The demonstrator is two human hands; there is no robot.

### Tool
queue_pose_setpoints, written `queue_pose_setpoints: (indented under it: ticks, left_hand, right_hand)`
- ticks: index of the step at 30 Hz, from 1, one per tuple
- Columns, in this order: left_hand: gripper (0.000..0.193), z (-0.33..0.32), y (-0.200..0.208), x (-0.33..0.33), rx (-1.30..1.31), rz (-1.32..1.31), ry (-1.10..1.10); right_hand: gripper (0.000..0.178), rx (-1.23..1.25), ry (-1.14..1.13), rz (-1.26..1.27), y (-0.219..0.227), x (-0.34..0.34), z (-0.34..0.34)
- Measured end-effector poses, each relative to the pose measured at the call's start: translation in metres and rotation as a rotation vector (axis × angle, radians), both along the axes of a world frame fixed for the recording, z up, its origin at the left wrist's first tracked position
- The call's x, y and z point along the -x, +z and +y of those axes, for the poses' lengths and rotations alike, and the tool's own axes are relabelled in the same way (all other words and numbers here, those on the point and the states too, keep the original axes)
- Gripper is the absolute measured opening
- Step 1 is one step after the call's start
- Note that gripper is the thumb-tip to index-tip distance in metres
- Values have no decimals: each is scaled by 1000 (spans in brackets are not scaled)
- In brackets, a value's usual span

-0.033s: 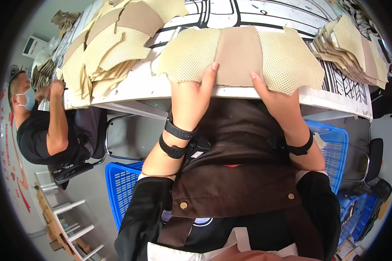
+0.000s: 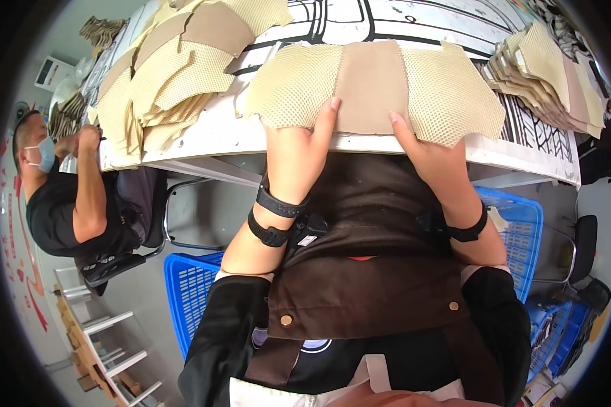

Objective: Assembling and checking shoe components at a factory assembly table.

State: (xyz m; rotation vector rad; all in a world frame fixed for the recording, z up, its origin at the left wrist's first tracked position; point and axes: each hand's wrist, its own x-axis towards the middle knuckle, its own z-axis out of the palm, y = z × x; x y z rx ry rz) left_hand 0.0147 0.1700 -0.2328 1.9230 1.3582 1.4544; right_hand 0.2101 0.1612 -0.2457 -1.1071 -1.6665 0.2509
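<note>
- A flat cut piece (image 2: 372, 88), made of a tan middle panel between two cream mesh panels, is laid at the near edge of the table (image 2: 251, 132), its lower edge just over the rim.
- The left hand (image 2: 297, 152) is held flat, fingers together and stretched out; only the fingertips (image 2: 331, 107) are pressed on the piece's near edge, where mesh meets tan. Nothing is pinched.
- The right hand (image 2: 433, 152) is likewise laid open, its fingertips (image 2: 395, 119) set on the tan panel's lower right corner. Nothing is clasped.
- Two black bands (image 2: 275, 217) are worn on the left wrist, one band (image 2: 467, 230) on the right.
- A loose pile (image 2: 163, 81) of like pieces is spread at the table's left, a neater stack (image 2: 550, 78) at its right.
- Blue baskets (image 2: 193, 295) are seen under the table.
- A masked person (image 2: 68, 197) is seated at the far left, well apart.
</note>
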Motion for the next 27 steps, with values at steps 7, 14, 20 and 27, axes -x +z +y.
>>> queue_pose_setpoints:
  ticks: [7, 14, 20, 27]
  left_hand:
    - [20, 1, -5, 1, -130, 90, 23]
    - [19, 1, -3, 0, -124, 102, 18]
    - [19, 2, -4, 2, -117, 118, 14]
    - [20, 4, -5, 3, -142, 96, 33]
  right_hand:
    - [24, 71, 11, 73, 4, 4, -3]
    - [23, 75, -29, 23, 4, 4, -3]
    - [22, 73, -17, 27, 4, 3, -2]
    - [22, 77, -34, 9, 4, 5, -3]
